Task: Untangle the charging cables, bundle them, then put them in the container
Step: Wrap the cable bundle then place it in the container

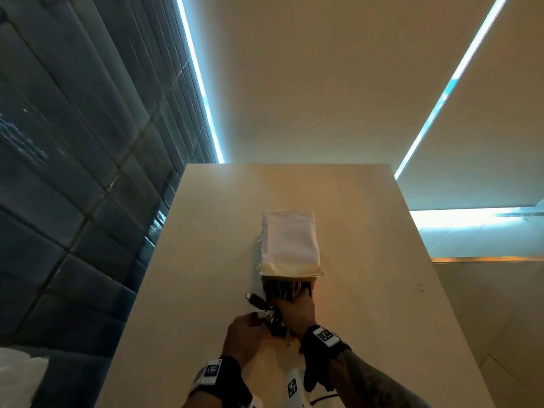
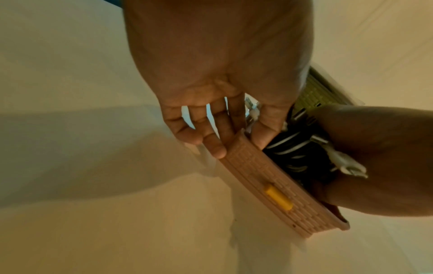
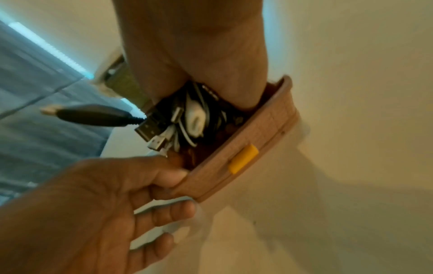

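A pink ribbed container [image 3: 262, 133] with a yellow latch [image 3: 243, 159] lies on the white table [image 1: 368, 290], its pale lid [image 1: 290, 245] raised behind it. A bundle of black and white charging cables [image 3: 194, 115] fills it. My right hand [image 1: 294, 304] reaches in from above and holds the bundle, fingertips buried among the cables. My left hand [image 1: 250, 322] pinches the near wall of the container [image 2: 269, 185], thumb inside, fingers outside. A black USB plug [image 3: 93, 115] sticks out over the left rim.
The table's left edge [image 1: 153, 275] runs beside a dark padded wall [image 1: 73, 172]. A pale wall with light strips rises beyond the table's far edge. Bare tabletop lies right of the container. A crumpled white item [image 1: 17, 375] shows at the lower left.
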`<state>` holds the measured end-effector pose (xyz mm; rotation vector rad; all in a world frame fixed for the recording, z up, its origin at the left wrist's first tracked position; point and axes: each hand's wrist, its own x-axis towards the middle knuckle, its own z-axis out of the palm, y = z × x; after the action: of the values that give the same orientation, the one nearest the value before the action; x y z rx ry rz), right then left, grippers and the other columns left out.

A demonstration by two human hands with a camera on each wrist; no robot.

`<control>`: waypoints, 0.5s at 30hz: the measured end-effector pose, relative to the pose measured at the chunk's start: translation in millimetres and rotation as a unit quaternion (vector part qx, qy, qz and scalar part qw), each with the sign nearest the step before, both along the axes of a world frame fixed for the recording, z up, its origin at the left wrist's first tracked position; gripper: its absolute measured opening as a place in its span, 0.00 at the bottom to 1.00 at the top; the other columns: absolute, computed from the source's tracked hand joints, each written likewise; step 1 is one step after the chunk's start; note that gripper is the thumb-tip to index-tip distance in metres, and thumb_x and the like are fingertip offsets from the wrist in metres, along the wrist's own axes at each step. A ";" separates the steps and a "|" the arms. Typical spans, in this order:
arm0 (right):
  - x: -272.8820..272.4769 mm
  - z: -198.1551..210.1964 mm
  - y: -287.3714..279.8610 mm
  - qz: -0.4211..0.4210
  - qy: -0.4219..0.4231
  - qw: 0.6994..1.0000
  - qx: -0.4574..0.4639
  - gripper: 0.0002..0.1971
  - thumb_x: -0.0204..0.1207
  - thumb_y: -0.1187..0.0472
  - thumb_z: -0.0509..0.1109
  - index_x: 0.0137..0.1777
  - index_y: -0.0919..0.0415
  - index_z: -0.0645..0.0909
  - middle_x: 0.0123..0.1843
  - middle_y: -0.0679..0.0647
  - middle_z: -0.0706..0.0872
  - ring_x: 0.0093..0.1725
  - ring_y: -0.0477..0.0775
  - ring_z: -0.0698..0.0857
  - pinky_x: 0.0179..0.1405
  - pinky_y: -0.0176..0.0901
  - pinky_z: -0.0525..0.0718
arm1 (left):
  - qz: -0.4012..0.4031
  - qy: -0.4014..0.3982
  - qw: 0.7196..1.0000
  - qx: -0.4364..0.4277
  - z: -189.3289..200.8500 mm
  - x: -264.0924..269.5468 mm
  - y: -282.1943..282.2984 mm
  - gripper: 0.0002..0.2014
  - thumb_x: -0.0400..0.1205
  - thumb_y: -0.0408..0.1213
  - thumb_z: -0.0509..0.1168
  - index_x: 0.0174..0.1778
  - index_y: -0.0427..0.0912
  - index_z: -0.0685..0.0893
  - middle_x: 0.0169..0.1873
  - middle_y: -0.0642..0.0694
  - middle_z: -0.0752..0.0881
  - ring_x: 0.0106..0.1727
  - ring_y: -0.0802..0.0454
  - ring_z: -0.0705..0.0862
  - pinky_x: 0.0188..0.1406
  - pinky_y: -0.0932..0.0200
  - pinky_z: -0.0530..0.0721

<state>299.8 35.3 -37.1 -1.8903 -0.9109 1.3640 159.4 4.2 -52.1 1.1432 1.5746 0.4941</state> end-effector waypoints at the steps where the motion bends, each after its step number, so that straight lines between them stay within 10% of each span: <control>1: 0.2 -3.8 2.2 0.018 -0.028 0.999 -0.006 0.37 0.59 0.43 0.78 0.66 0.58 0.73 0.59 0.52 0.83 0.60 0.58 0.84 0.55 0.48 0.84 | -0.010 0.018 1.000 0.007 1.4 1.4 -0.1 0.07 0.68 0.49 0.71 0.40 0.59 0.90 0.39 0.60 0.91 0.44 0.60 0.87 0.43 0.66 0.83; 6: 6.7 15.2 7.8 0.167 -0.133 0.974 -0.080 0.46 0.74 0.31 0.58 0.81 0.64 0.53 0.79 0.64 0.63 0.77 0.70 0.66 0.75 0.58 0.64 | -0.012 0.107 0.991 0.085 -6.0 5.6 -5.7 0.13 0.72 0.47 0.73 0.52 0.51 0.83 0.45 0.54 0.88 0.48 0.52 0.87 0.44 0.58 0.85; 10: 37.0 38.9 -1.3 0.259 -0.145 0.954 -0.041 0.15 0.83 0.51 0.56 0.60 0.60 0.74 0.62 0.65 0.81 0.54 0.63 0.80 0.52 0.48 0.77 | -0.034 0.152 0.972 0.174 -4.9 10.0 -12.4 0.24 0.70 0.42 0.75 0.62 0.52 0.78 0.56 0.55 0.78 0.50 0.53 0.83 0.47 0.57 0.85; 15: 68.5 45.1 -31.7 0.248 -0.224 0.939 0.085 0.15 0.72 0.47 0.74 0.50 0.58 0.86 0.48 0.52 0.86 0.46 0.52 0.84 0.45 0.43 0.81 | -0.053 0.161 0.957 0.236 5.1 16.1 -14.4 0.19 0.74 0.43 0.73 0.61 0.55 0.80 0.51 0.60 0.79 0.47 0.56 0.83 0.45 0.64 0.80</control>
<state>368.3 3.6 8.0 -1.9449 -1.7703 1.0729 175.5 -10.2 -46.9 1.7341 1.7088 0.6603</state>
